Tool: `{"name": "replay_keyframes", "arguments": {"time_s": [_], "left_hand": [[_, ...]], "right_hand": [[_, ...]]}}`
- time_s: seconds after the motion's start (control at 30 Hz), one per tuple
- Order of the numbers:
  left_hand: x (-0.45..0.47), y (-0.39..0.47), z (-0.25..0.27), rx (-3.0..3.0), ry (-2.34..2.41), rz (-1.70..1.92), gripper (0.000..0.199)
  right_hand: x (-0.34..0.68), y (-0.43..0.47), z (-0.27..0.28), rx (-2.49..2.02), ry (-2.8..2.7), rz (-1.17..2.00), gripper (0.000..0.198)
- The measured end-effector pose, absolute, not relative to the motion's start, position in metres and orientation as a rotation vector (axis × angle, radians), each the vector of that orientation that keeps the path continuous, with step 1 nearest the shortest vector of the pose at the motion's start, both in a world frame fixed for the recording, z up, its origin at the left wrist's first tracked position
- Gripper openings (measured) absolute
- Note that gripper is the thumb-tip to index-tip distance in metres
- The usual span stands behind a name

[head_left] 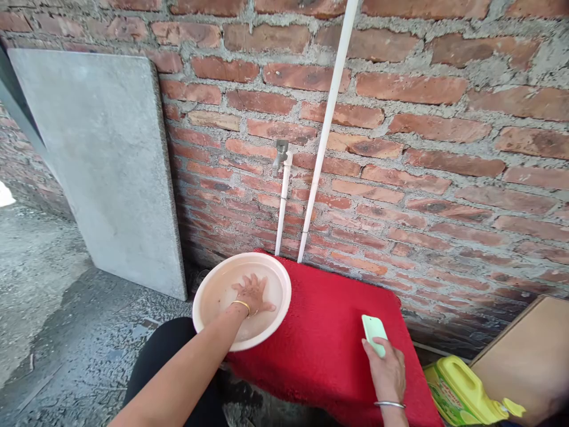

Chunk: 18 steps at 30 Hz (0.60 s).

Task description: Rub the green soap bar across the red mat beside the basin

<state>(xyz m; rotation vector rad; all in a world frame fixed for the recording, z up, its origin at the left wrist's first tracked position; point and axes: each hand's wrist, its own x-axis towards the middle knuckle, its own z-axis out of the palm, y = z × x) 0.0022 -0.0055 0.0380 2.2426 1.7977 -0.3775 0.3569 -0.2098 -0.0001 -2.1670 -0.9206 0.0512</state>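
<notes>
My left hand [252, 293] is in a pale pink basin [200, 314], its fingers spread in cloudy water. Nothing shows in its grasp. A gold bangle circles that wrist. At the right, my right hand [387, 367] grips a flat, pale green oblong plastic piece [374, 332] with rounded corners and a small dark spot near its far end. Its underside is hidden, so I cannot tell its kind. Below both basin and hand spreads a red cloth [329, 320] covering a low table. A silver bangle sits on my right wrist.
A yellow jug [462, 391] stands right of the table, by a brown board [524, 356]. Behind are a brick wall [400, 160], a grey tap [280, 155] and a tall white pipe [331, 112]. A grey slab [106, 166] leans at left above wet floor [89, 350].
</notes>
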Motion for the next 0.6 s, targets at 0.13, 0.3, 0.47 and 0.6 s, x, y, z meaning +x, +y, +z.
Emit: {"name": "replay_keyframes", "arguments": {"time_s": [0.13,0.3,0.47,0.6], "left_hand": [[0.003,-0.009,0.044,2.243,1.804,-0.391,0.108],[0.004,-0.012,0.050,2.241,1.810,-0.411,0.108],[0.003,-0.009,0.046,2.230,1.805,-0.415,0.109],[0.003,-0.007,0.042,2.242,1.809,-0.384,0.109]], "right_hand": [[0.327,-0.206,0.000,-2.065,-1.009,0.185,0.060],[0.269,-0.190,0.001,-1.895,-1.304,0.349,0.031],[0.272,-0.187,-0.003,-1.931,-1.336,0.342,0.031],[0.309,-0.193,-0.009,-2.054,-1.182,0.221,0.047]]}}
